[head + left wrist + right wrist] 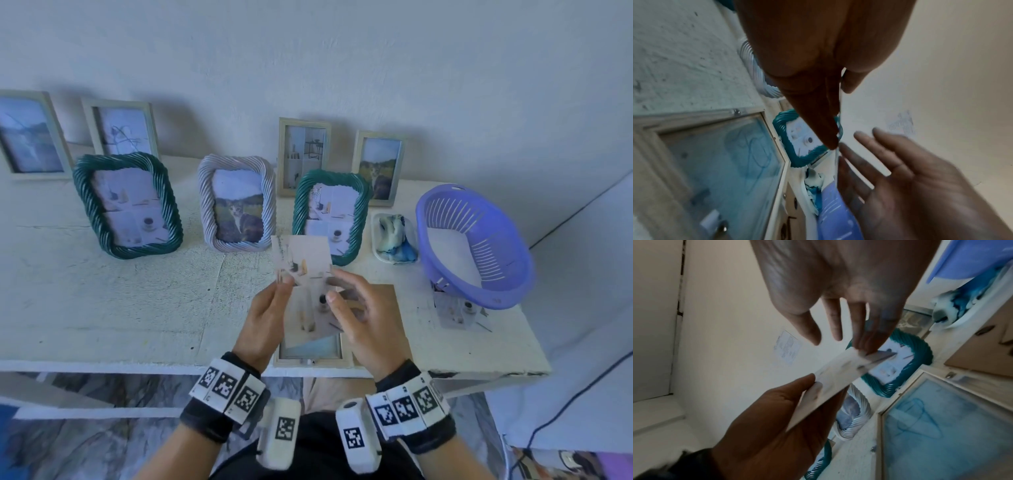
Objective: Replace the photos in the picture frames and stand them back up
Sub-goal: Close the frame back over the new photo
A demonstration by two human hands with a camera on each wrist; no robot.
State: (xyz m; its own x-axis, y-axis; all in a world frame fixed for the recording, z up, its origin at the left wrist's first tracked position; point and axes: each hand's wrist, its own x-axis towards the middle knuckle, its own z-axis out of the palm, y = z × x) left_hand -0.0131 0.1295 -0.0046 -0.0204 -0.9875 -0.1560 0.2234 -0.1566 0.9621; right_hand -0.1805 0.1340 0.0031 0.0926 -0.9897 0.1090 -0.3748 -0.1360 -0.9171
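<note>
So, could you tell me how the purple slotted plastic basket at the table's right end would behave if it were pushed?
The purple slotted plastic basket is probably light: thin, perforated walls, nothing visible inside. It already sits tilted, partly over a loose photo print, so a push would likely rock or slide it easily. Near the white table edge, it could tip off.

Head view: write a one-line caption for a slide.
Both hands, left and right, hold a photo above an open frame lying on the table.
</note>
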